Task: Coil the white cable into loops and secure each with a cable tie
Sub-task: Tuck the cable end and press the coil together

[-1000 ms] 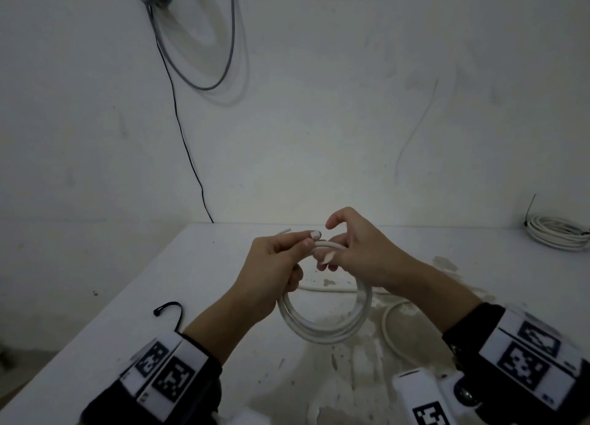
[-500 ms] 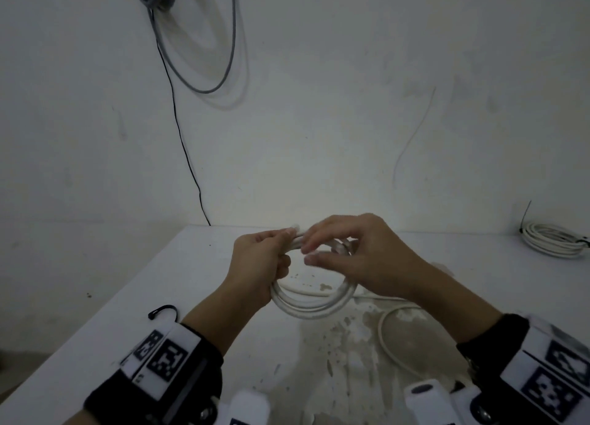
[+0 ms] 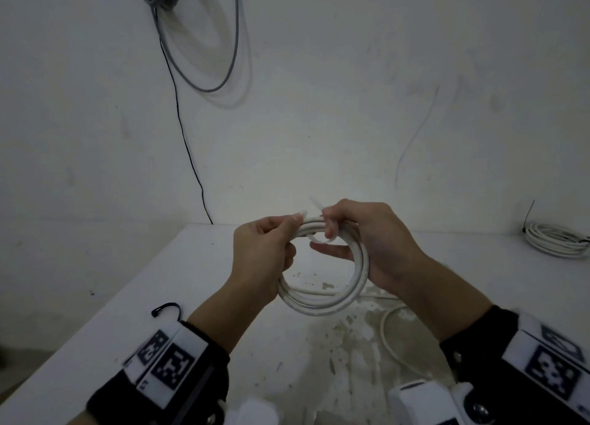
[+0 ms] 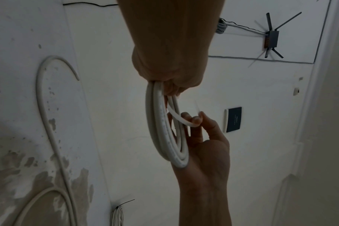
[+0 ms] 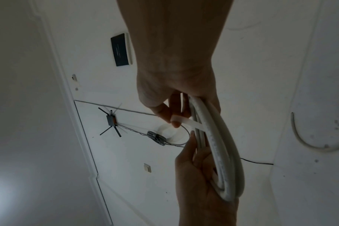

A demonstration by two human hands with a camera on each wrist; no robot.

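I hold a coil of white cable [image 3: 322,303] upright above the white table [image 3: 178,274]. My left hand [image 3: 281,233] grips the coil's upper left, thumb on top. The coil's right side runs through my right hand [image 3: 332,226], which reaches over the top. A white cable tie [image 3: 319,237] is looped around the strands there, its tail sticking up. In the right wrist view my right hand [image 5: 172,117] pinches the cable tie [image 5: 186,121] beside the coil [image 5: 219,145]. In the left wrist view my left hand [image 4: 170,85] clasps the coil [image 4: 164,131].
A loose run of white cable [image 3: 391,338] lies on the stained table below the coil. A second coil [image 3: 555,239], bound with a black tie, sits at the back right. A black cable tie [image 3: 166,308] lies near the left edge. Grey cable [image 3: 204,57] hangs on the wall.
The coil has risen and turned more upright. My right hand has moved over its top and now pinches the tie wrapped around the strands.
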